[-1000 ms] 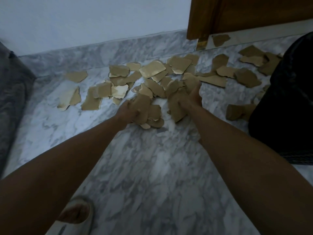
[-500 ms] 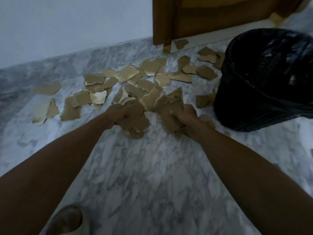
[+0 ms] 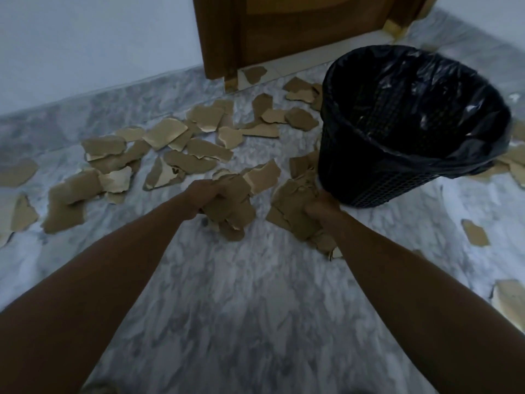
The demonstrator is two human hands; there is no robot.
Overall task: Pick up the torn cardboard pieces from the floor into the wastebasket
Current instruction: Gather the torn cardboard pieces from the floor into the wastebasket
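Note:
My left hand (image 3: 204, 196) grips a bundle of torn brown cardboard pieces (image 3: 231, 211) just above the marble floor. My right hand (image 3: 322, 209) grips a second bundle of cardboard (image 3: 292, 207) right beside the foot of the wastebasket (image 3: 366, 183), a black mesh bin lined with a black plastic bag, standing upright at the right. Several more torn cardboard pieces (image 3: 181, 143) lie scattered on the floor beyond my hands, towards the wall.
A wooden door (image 3: 298, 29) stands behind the basket, with a white wall (image 3: 85, 38) to its left. More scraps (image 3: 474, 233) lie right of the basket. The grey marble floor (image 3: 241, 308) stretches towards me.
Both hands lifted their cardboard bundles off the pile and moved right towards the wastebasket. The view swung right, bringing the whole basket into sight.

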